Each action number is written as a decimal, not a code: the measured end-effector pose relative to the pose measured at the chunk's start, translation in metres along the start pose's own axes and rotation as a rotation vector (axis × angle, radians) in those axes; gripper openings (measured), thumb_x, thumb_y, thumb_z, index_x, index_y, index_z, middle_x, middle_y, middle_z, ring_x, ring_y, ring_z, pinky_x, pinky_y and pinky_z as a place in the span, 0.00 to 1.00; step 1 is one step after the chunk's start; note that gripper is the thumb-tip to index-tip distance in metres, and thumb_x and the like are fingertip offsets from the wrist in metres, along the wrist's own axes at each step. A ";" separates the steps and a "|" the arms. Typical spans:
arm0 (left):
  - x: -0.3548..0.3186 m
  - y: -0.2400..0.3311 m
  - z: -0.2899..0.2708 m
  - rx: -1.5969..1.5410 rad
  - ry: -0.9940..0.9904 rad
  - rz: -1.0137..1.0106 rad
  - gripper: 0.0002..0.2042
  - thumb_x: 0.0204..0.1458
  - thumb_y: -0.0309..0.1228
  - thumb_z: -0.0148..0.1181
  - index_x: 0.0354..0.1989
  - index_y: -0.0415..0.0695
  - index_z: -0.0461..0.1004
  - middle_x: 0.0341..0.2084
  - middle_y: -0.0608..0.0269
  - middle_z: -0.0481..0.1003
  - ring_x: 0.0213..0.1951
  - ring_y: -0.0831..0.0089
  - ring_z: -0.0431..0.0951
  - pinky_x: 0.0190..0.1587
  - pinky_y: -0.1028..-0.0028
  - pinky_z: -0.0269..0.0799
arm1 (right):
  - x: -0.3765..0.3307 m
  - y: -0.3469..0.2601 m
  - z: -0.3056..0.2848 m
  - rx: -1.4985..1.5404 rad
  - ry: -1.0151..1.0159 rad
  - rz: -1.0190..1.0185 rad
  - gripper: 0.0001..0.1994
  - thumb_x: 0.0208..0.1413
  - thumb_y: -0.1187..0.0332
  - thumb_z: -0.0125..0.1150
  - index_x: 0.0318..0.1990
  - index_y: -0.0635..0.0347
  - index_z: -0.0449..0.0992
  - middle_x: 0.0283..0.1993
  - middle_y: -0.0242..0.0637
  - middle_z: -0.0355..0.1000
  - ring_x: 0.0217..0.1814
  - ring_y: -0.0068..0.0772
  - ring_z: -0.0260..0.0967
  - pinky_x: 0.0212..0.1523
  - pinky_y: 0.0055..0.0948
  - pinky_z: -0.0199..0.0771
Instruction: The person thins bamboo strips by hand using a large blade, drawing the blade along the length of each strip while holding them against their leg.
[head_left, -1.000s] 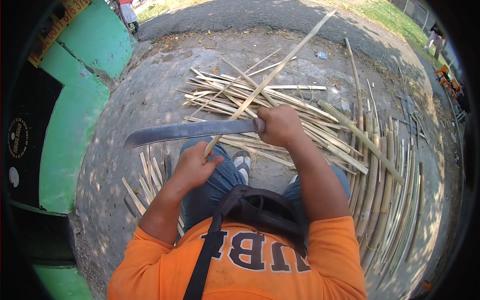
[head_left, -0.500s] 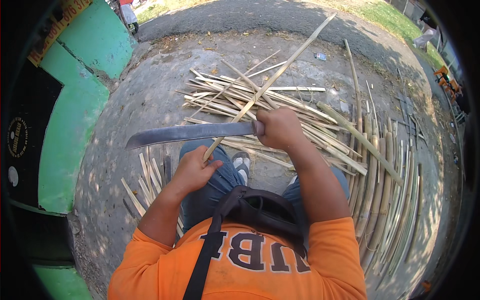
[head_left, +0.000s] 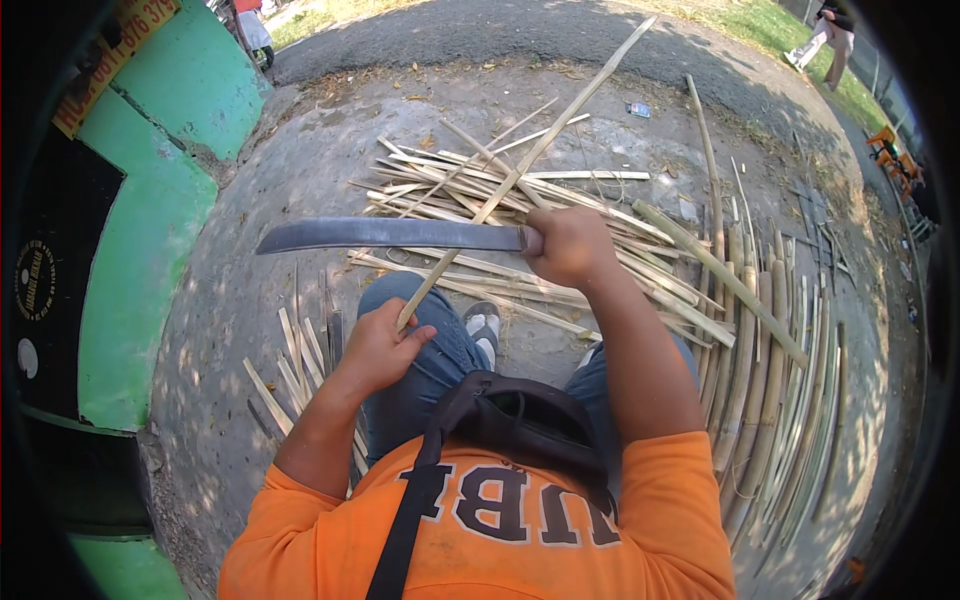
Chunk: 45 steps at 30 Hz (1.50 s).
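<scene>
The long, thin strip of pale split bamboo point(head_left: 520, 175) runs diagonally from the person's lap up and away to the right, over the ground, its far end reaching well past the heap of cut slats. It is straight, narrow and yellowish, lighter than the broader stalks around it. The left hand point(head_left: 378, 350) has its fingers wrapped round the near end of this strip, just above the knee in blue jeans point(head_left: 440, 350). The right hand point(head_left: 568, 245) is closed tight on the handle of a long grey steel machete point(head_left: 385, 235), whose blade lies level and points left, crossing over the strip

Behind the blade a loose pile of pale bamboo slats point(head_left: 480, 190) lies on the grey concrete ground point(head_left: 300, 170). To the right, thicker greenish bamboo lengths point(head_left: 770, 370) lie side by side. Short cut strips point(head_left: 295, 355) lie by the left forearm. A green painted wall point(head_left: 150, 220) stands on the left
</scene>
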<state>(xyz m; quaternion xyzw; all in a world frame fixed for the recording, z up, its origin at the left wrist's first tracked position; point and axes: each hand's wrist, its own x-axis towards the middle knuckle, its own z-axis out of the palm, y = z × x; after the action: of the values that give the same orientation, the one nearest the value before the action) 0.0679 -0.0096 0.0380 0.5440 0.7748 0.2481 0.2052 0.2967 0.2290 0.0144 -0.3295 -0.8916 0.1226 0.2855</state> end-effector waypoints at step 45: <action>-0.043 -0.043 -0.028 -0.001 -0.022 -0.037 0.18 0.52 0.35 0.79 0.32 0.41 0.72 0.18 0.66 0.69 0.23 0.75 0.66 0.27 0.69 0.65 | 0.000 0.073 -0.020 0.203 0.227 0.389 0.11 0.56 0.60 0.64 0.39 0.57 0.82 0.35 0.54 0.80 0.41 0.65 0.78 0.43 0.55 0.79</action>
<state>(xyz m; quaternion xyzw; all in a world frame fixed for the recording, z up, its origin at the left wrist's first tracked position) 0.0337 -0.0669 0.0363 0.5321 0.7823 0.2387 0.2187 0.3462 0.2841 0.0004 -0.4760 -0.7568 0.2266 0.3866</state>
